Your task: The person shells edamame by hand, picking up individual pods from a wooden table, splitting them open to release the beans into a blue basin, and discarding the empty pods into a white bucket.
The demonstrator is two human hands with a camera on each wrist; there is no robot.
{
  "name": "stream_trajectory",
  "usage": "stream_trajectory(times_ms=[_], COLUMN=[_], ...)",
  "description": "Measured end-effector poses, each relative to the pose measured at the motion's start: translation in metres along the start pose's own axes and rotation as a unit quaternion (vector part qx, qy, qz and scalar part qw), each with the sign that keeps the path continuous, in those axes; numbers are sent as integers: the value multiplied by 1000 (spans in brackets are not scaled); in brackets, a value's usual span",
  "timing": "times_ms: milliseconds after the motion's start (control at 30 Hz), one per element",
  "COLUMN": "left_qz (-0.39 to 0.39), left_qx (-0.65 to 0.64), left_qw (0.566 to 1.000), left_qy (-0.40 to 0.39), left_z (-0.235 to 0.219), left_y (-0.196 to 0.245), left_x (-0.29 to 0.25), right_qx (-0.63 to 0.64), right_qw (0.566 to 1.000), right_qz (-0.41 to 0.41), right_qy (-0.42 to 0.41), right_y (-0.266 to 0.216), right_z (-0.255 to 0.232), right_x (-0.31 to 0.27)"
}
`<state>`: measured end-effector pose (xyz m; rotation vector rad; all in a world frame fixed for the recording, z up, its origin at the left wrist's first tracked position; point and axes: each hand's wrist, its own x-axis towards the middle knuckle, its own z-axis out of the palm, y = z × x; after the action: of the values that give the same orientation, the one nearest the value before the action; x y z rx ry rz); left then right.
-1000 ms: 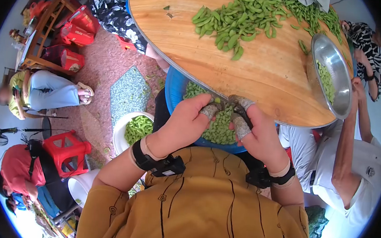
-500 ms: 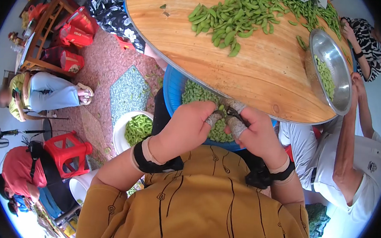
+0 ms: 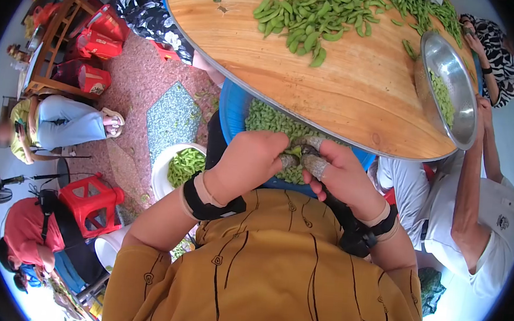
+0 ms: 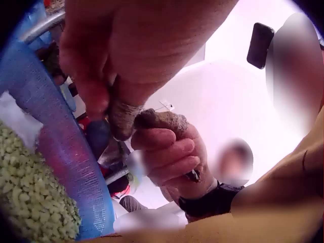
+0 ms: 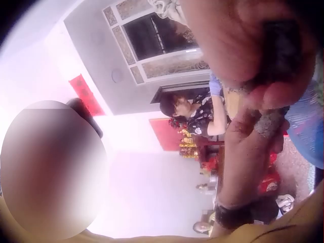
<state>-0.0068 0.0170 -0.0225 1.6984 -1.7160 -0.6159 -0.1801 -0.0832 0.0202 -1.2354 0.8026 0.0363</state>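
Observation:
Both hands meet at the fingertips over a blue basket [image 3: 229,112] of shelled green beans [image 3: 270,118], below the table edge. My left hand [image 3: 251,159] pinches a green bean pod [image 3: 296,151] between thumb and fingers. Curled fingers of my right hand [image 3: 346,177] come up against the pod from the other side. In the right wrist view, a small dark tool [image 5: 282,50] lies in the right palm; its kind I cannot tell. Grey speckled wraps cover thumbs and fingers of both hands. In the left wrist view, the beans [image 4: 30,187] lie beside the hands.
On the round wooden table [image 3: 309,92] lies a pile of green pods [image 3: 308,21]. A metal bowl [image 3: 465,85] with shelled beans tilts near its right edge. A white bucket [image 3: 163,181] of pods stands left of my legs, a red stool [image 3: 90,205] beyond. Other people sit around.
My hands stay together over the basket and shift slightly; the right hand's fingers have closed in on the pod. The table edge and bowl sit a little higher in the view.

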Motion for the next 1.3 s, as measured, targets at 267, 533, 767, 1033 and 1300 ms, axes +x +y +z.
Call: stream_trajectory(times_ms=[267,533,767,1033,1300], left_qz=[73,-249,-323,-400,-323], left_qx=[34,-570,-616,-615,-476], left_qw=[994,778,715,680,803], left_qy=[69,-84,-71,-5,-154], left_z=[5,10,10,34,21], left_y=[-4,-18,-13,-28,-21], left_x=[-3,-9,-4,3,-5], right_qx=[90,73,29,-366,-113], right_qw=[996,997,999,862,985], right_qz=[-10,3,-36,-346,-94], right_qy=[-4,1,-10,49,89], right_y=[7,17,45,67,46], right_z=[1,2,-10,-11,-11], right_x=[7,12,15,24,22])
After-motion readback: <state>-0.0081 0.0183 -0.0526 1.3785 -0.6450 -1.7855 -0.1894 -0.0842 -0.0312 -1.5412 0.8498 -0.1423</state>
